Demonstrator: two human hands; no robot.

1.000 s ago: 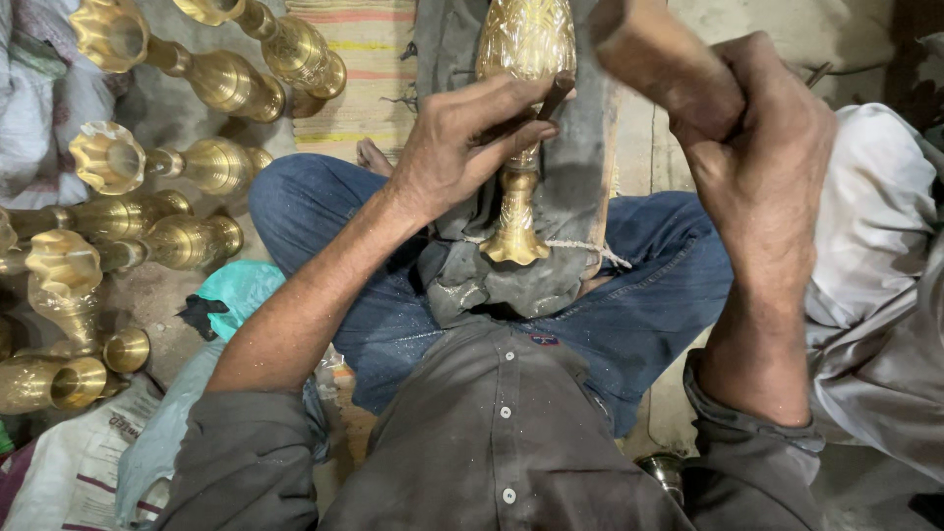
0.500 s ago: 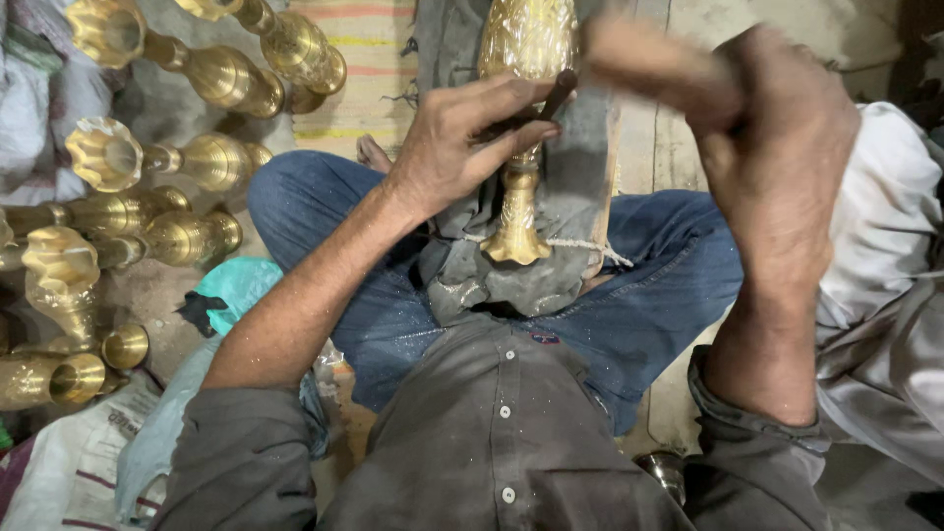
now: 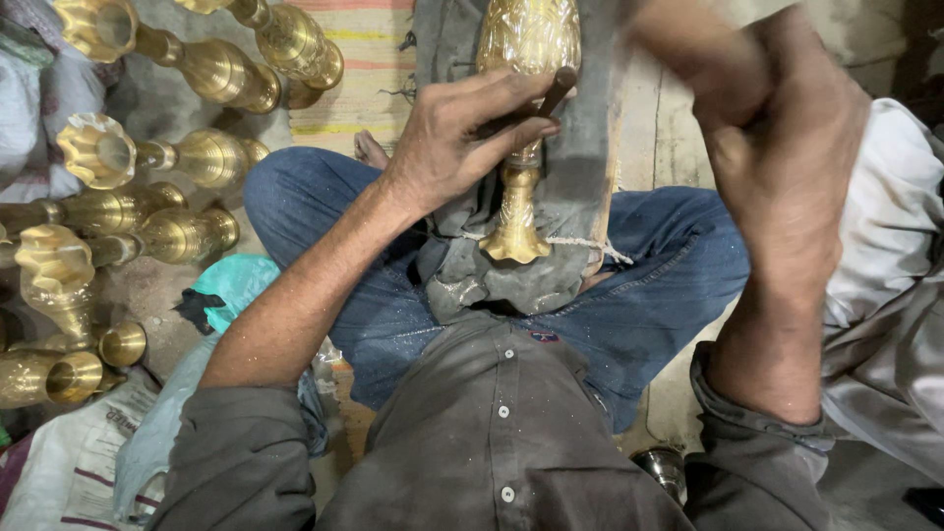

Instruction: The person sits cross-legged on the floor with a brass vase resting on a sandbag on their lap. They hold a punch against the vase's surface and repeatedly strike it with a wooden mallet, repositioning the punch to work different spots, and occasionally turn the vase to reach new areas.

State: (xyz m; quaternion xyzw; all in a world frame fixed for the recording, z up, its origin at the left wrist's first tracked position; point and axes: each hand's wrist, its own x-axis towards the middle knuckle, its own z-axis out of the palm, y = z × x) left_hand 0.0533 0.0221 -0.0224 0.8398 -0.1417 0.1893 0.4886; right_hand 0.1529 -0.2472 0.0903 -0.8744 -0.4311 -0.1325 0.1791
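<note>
Nearest, the right hand (image 3: 787, 128) is raised at the right, its grip clenched on a blurred handle (image 3: 688, 39) that runs up and left. Just beyond the lap, a brass vase (image 3: 526, 118) lies foot-near on grey cloth (image 3: 580, 187) between the knees, and the left hand (image 3: 462, 138) pinches a dark punch (image 3: 551, 93) against its stem. More brass vases (image 3: 187, 157) lie on the floor at far left.

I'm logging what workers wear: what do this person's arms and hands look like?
Both hands are bare, with no gloves, rings or watch visible. The left hand and right hand come out of grey-brown shirt sleeves pushed up the forearms, dusted with fine specks.
</note>
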